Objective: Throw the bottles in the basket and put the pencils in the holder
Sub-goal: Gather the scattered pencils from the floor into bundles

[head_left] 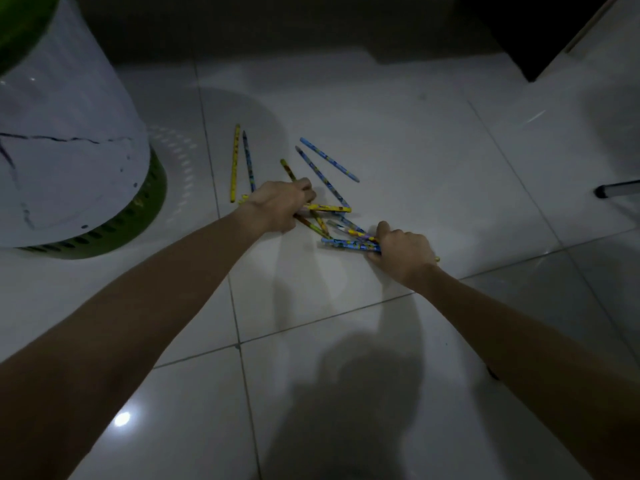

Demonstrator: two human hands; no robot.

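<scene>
Green slotted basket point(145, 206) lined with a white bag point(65, 133) stands at far left, well apart from the scattered pencils point(327, 161); a dark bar end point(616, 189) pokes in at right edge, nothing blocking either arm. Left hand point(280, 204) is clenched on several pencils, right hand point(403, 252) is grasping a bundle of blue and yellow ones, both low on the floor. Glossy white tile floor point(398, 126), dim room, dark wall at top, shadows across the tiles.
</scene>
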